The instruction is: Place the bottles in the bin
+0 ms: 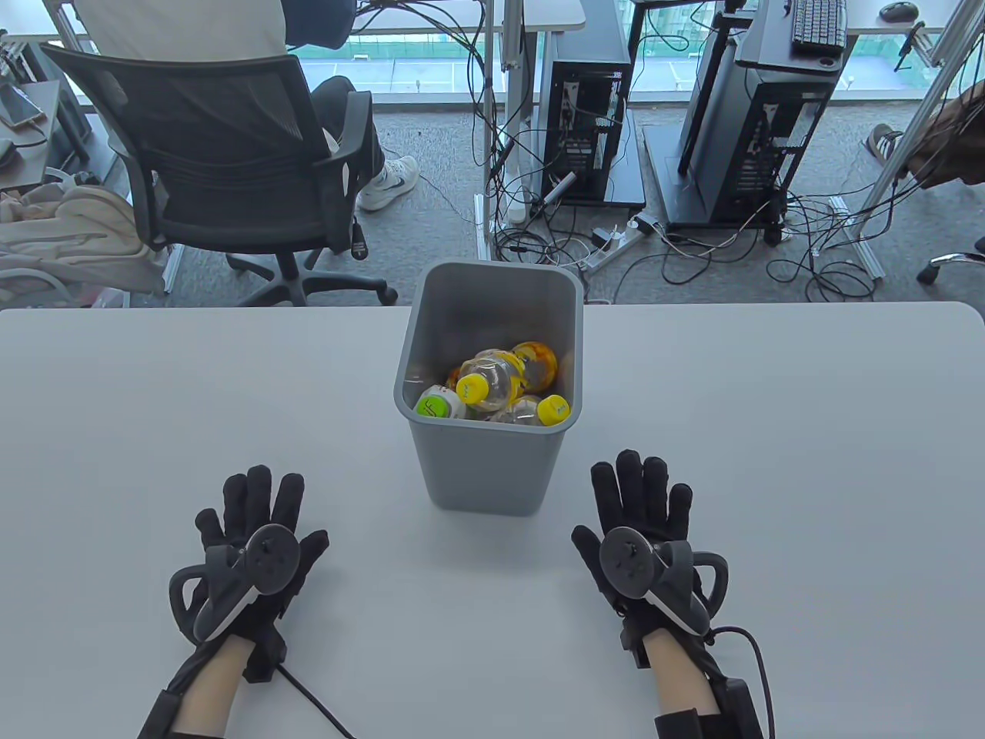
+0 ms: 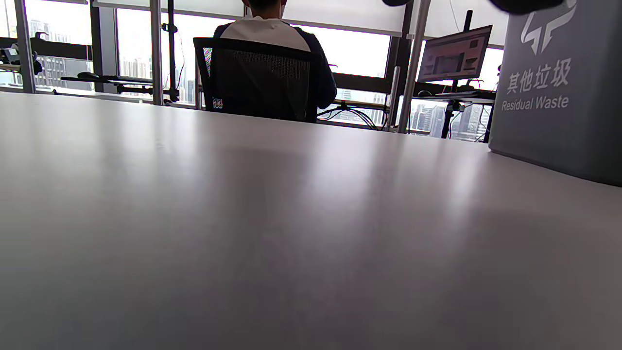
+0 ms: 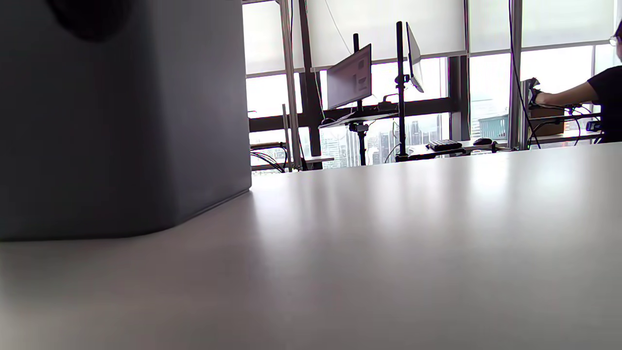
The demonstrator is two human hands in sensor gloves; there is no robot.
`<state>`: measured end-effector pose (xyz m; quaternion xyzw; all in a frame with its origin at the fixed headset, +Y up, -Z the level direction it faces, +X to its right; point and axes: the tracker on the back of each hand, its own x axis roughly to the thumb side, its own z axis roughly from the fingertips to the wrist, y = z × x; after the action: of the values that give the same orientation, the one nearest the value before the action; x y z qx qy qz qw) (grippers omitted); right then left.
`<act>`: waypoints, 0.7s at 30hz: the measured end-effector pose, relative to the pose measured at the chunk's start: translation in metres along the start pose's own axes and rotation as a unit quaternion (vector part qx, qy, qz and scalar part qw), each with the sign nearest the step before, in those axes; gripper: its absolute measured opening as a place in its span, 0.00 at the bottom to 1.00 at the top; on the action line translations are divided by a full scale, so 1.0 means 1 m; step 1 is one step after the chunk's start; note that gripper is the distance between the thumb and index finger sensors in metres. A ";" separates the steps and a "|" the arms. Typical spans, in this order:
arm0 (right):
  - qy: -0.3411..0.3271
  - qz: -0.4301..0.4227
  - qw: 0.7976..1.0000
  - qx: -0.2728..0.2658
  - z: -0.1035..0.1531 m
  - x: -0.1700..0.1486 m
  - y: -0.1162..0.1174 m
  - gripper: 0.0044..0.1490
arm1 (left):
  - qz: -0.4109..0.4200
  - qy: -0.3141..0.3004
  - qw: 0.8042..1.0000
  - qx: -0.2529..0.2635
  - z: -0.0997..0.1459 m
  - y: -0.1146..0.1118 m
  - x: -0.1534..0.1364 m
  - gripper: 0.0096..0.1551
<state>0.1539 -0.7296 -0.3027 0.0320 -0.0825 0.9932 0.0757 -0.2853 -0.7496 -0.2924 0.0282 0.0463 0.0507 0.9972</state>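
From above, on the table [image 1: 154, 400], my left hand [image 1: 250, 550] and right hand [image 1: 642, 539] lie flat with fingers spread, holding nothing, either side of the bin [image 1: 485, 462]. All the bottles [image 1: 500, 381] I can see lie inside it; I judge the job finished. A careless sweep could tip the bin, since it stands tall and narrow.

Low at my left wrist, the smooth grey tabletop runs to the bin's "Residual Waste" wall; beyond it, a seated person [image 2: 272, 34].

Low at my right wrist, monitors [image 3: 350, 75] stand before bright windows.
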 end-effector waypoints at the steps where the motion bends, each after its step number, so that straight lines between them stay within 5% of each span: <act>1: 0.005 -0.002 1.000 -0.002 0.000 -0.003 -0.001 0.51 | 0.002 -0.003 1.000 0.005 0.001 0.001 0.000 0.48; 21: 0.021 -0.021 0.999 0.013 -0.004 -0.006 0.004 0.51 | 0.033 0.002 0.999 0.024 0.004 0.008 -0.008 0.47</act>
<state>0.1595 -0.7333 -0.3081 0.0134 -0.0674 0.9929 0.0976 -0.2938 -0.7427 -0.2877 0.0533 0.0482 0.0827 0.9940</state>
